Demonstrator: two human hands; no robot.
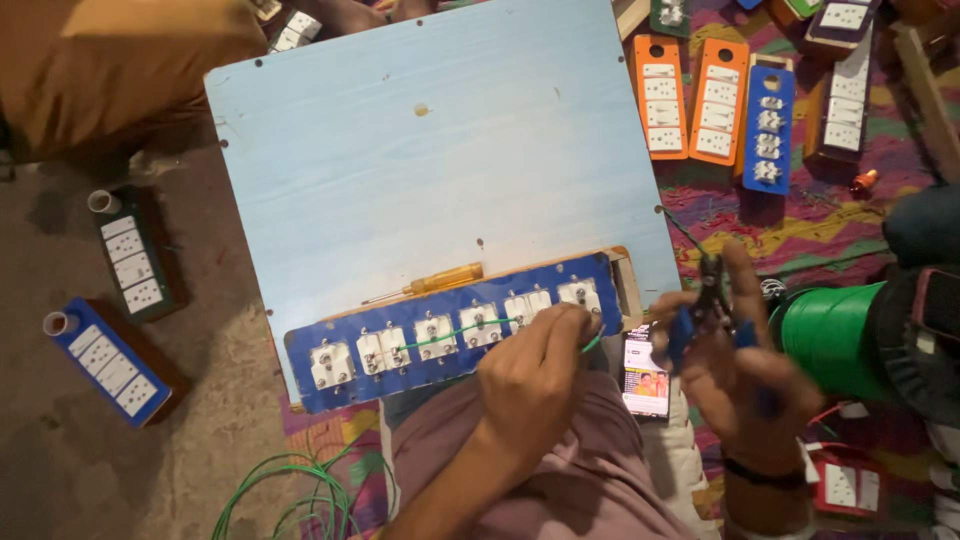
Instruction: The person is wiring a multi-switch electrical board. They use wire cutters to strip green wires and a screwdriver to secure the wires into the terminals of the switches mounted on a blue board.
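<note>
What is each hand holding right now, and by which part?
The left hand pinches the green wire near its right end, over the blue switch panel. The right hand grips blue-handled pliers by the handles.

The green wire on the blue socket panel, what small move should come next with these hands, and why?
Probably bring the pliers in the right hand over to the wire's free end. The green wire already runs along the terminals of the blue socket panel, the left hand pinches it near the last socket, and a short end sticks out past the fingers, apart from the pliers.
</note>
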